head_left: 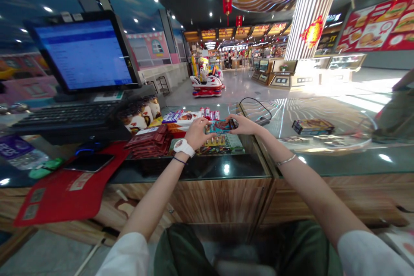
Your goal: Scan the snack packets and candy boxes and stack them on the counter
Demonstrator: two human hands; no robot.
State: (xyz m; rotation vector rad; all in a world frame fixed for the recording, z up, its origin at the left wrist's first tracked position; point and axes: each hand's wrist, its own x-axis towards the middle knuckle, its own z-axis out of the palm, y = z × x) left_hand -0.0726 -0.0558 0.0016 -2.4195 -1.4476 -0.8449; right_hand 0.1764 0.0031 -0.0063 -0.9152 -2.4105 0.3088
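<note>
Both my hands hold a small teal snack packet just above the glass counter. My left hand, with a white watch on its wrist, pinches the packet's left end. My right hand, a thin bracelet on its wrist, grips the right end. Under the packet lie more colourful packets on the glass. A stack of dark red packets sits just left of my left hand.
A touchscreen monitor and keyboard stand at the left, with a phone on a red mat. Brown-and-white cups and snack bars lie behind. A flat box rests on the right glass. A black cable loops behind.
</note>
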